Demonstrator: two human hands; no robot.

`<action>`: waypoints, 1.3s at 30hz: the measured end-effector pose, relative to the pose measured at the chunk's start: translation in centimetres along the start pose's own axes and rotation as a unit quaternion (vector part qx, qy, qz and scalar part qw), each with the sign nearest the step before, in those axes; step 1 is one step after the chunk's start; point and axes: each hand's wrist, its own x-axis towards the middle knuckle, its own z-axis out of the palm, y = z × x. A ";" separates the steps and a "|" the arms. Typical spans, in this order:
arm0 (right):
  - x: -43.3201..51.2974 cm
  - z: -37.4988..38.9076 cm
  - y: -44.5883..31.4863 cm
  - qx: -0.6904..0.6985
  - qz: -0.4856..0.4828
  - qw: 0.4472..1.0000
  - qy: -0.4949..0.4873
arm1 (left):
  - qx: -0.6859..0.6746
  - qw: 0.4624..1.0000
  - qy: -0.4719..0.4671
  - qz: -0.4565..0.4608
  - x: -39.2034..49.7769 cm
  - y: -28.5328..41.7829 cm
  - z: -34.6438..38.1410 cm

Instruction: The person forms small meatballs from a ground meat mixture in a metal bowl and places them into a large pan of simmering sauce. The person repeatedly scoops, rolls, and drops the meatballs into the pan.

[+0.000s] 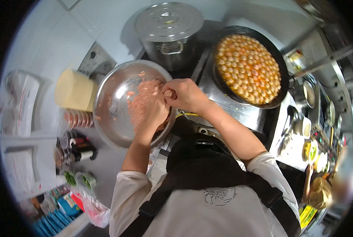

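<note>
A wide stainless steel bowl [111, 130] holds pink minced meat [145, 94], heaped towards its right side with bits smeared on the wall. My left hand [157, 111] is over the meat at the bowl's right side; its fingers are mostly hidden, so its grip does not show. Against it, near the rim, my right hand [186, 94] has its fingers curled around a small lump of minced meat [169, 94]. To the right, a large black wok [284, 71] holds orange-brown liquid covered with small round balls [247, 68], apparently meatballs.
Behind the bowl stands a lidded steel stockpot [169, 35]. Stacked cream containers [75, 90], jars [67, 139] and a plastic bag [92, 207] are on the left. At far right, another person [318, 192] is beside dishes on a counter.
</note>
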 end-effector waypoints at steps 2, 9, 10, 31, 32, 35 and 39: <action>-1.9 -0.6 2.2 0.197 0.217 0.955 -0.044 | 0.040 0.997 -0.064 0.031 -0.5 -0.3 0.4; -13.8 -11.4 10.8 0.552 0.409 0.681 0.254 | 0.088 0.988 -0.123 0.015 -3.0 -4.1 -0.2; -15.3 -13.2 11.6 0.490 0.421 0.719 0.259 | 0.035 0.995 -0.093 -0.019 -3.3 -4.4 0.6; -14.9 -21.4 13.7 0.132 0.360 0.857 0.344 | -0.596 0.728 0.074 -0.329 -3.2 -7.5 -1.2; -15.0 -20.8 12.9 0.156 0.376 0.843 0.353 | -0.628 0.723 0.063 -0.282 -3.1 -7.0 -1.9; -15.6 -17.6 10.7 0.219 0.392 0.839 0.307 | -0.573 0.787 0.104 -0.206 -2.7 -5.5 -2.6; -17.6 -13.4 8.5 0.255 0.387 0.855 0.233 | -0.474 0.824 0.220 -0.218 -1.5 -3.8 -1.4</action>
